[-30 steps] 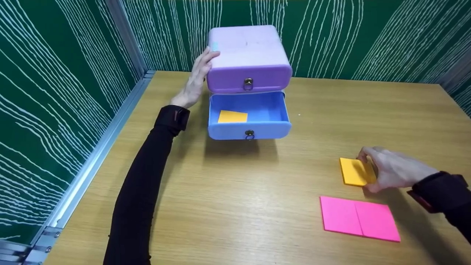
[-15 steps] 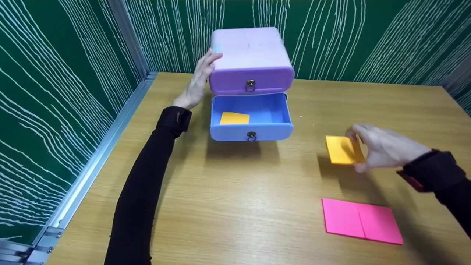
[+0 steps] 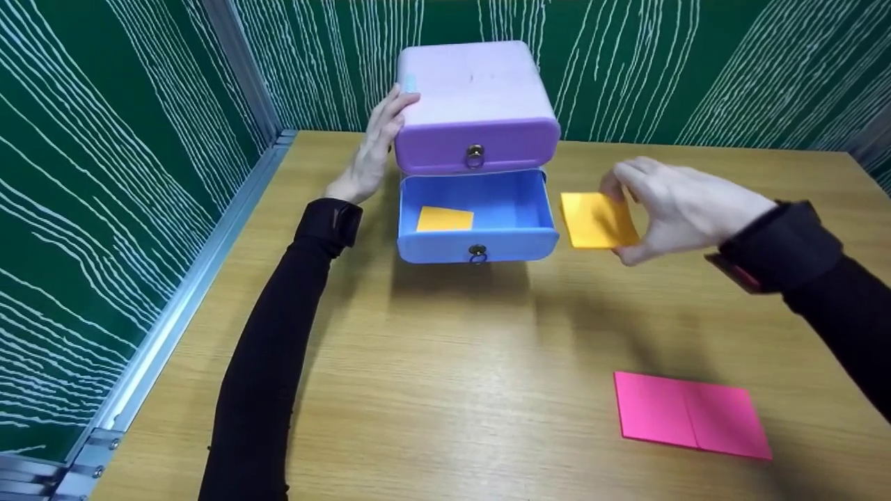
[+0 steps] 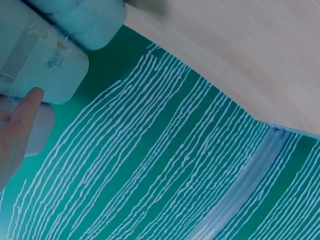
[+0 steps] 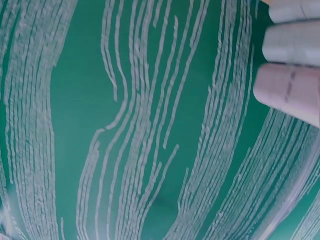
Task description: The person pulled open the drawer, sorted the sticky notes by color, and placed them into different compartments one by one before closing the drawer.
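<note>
A small drawer unit (image 3: 480, 83) with a pale lilac top and purple upper drawer front stands at the back of the table. Its blue lower drawer (image 3: 438, 248) is pulled out, with an orange sticky note pad (image 3: 444, 219) lying inside at the left. My left hand (image 3: 367, 158) rests on the unit's left side, fingers extended along it; a fingertip (image 4: 34, 95) also shows against the unit in the left wrist view. Just right of the blue drawer, my right hand (image 3: 686, 203) pinches a second orange sticky note pad (image 3: 592, 221) by its right edge, raised over the table.
Two pink sticky note pads (image 3: 689, 414) lie side by side on the wooden table (image 3: 445, 390) at the front right. Green walls (image 3: 626, 83) with white streaks stand behind and at the left, where a metal rail (image 3: 188, 292) runs along the table edge.
My right hand has lifted the orange sticky note pad off the table and carried it left and back, close to the blue drawer. My left hand has stayed on the unit.
</note>
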### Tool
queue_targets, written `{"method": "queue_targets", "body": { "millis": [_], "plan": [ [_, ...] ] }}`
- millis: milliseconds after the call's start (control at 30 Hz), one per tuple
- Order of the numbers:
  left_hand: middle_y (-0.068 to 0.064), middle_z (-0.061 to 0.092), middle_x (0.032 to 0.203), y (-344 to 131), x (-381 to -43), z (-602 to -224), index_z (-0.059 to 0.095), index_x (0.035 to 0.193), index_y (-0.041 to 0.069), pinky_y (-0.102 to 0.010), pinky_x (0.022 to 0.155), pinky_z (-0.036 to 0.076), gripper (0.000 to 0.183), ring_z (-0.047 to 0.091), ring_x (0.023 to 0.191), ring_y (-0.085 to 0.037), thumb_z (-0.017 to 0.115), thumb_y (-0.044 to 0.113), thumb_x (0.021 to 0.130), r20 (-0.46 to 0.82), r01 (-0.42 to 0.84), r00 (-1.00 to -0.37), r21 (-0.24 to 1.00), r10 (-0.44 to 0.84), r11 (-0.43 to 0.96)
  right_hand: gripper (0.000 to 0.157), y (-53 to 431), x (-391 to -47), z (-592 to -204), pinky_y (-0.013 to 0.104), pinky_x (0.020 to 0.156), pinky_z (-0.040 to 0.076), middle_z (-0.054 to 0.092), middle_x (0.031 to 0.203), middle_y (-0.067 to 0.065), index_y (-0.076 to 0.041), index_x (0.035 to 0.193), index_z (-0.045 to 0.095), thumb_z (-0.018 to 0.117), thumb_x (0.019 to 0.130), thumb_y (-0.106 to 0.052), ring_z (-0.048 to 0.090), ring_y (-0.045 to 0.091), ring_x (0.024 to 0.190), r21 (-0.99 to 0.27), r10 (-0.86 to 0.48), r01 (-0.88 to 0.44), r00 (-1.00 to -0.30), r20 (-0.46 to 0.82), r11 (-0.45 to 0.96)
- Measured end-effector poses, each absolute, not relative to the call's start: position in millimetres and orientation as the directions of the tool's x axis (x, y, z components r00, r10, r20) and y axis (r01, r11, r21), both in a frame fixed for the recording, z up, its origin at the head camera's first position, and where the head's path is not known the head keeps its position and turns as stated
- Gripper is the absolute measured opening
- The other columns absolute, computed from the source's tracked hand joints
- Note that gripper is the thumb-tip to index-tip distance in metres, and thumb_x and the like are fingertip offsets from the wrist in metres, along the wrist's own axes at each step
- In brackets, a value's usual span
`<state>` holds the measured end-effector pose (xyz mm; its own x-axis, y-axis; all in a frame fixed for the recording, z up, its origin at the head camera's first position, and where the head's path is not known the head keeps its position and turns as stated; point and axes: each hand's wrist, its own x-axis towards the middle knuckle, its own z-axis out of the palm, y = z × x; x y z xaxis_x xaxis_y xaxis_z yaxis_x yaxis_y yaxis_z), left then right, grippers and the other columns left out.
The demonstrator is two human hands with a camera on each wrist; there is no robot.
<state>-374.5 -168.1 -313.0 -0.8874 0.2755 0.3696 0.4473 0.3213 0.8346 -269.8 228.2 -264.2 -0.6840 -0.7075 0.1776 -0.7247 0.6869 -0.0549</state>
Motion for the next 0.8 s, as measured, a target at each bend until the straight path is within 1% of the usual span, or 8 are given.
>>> {"method": "queue_targets", "body": {
  "millis": [200, 467, 633, 800],
  "plan": [
    [0.001, 0.0, 0.17, -168, -376, -314, 0.035, 0.154, 0.024, -0.045, 0.127, 0.01, 0.055, 0.003, 0.157, -0.016, 0.028, 0.037, 0.101, 0.384, 0.462, -0.879, 0.832, 0.284, 0.306, 0.06, 204, -282, -253, 0.032, 0.067, 0.05, 0.062, 0.095, 0.006, -0.004, 0.105, 0.053, 0.089, 0.061, -0.026, 0.052, 0.015, 0.079, -0.05, -0.752, -0.781, -0.615, 0.238, 0.623],
    [0.002, -0.001, 0.17, -169, -375, -314, 0.034, 0.155, 0.025, -0.046, 0.127, 0.011, 0.054, 0.002, 0.157, -0.015, 0.028, 0.037, 0.102, 0.366, 0.446, -0.887, 0.839, 0.283, 0.311, 0.068, 169, -299, -248, 0.038, 0.074, 0.053, 0.06, 0.101, 0.013, -0.003, 0.108, 0.05, 0.09, 0.064, -0.037, 0.053, 0.024, 0.087, -0.015, -0.779, -0.801, -0.587, 0.218, 0.599],
    [0.004, 0.0, 0.17, -168, -376, -314, 0.034, 0.155, 0.027, -0.045, 0.127, 0.007, 0.055, 0.002, 0.156, -0.013, 0.028, 0.04, 0.102, 0.355, 0.435, -0.892, 0.842, 0.28, 0.319, 0.07, 154, -306, -248, 0.036, 0.075, 0.053, 0.058, 0.1, 0.013, -0.004, 0.108, 0.049, 0.09, 0.065, -0.04, 0.053, 0.024, 0.088, -0.007, -0.789, -0.81, -0.573, 0.22, 0.586],
    [0.004, 0.0, 0.17, -168, -376, -313, 0.034, 0.155, 0.027, -0.047, 0.127, 0.007, 0.055, 0.002, 0.157, -0.014, 0.029, 0.04, 0.102, 0.353, 0.432, -0.894, 0.843, 0.276, 0.32, 0.07, 143, -308, -251, 0.034, 0.071, 0.05, 0.058, 0.101, 0.014, -0.003, 0.11, 0.047, 0.088, 0.066, -0.039, 0.052, 0.024, 0.086, -0.009, -0.799, -0.819, -0.562, 0.212, 0.574]
  ]
}}
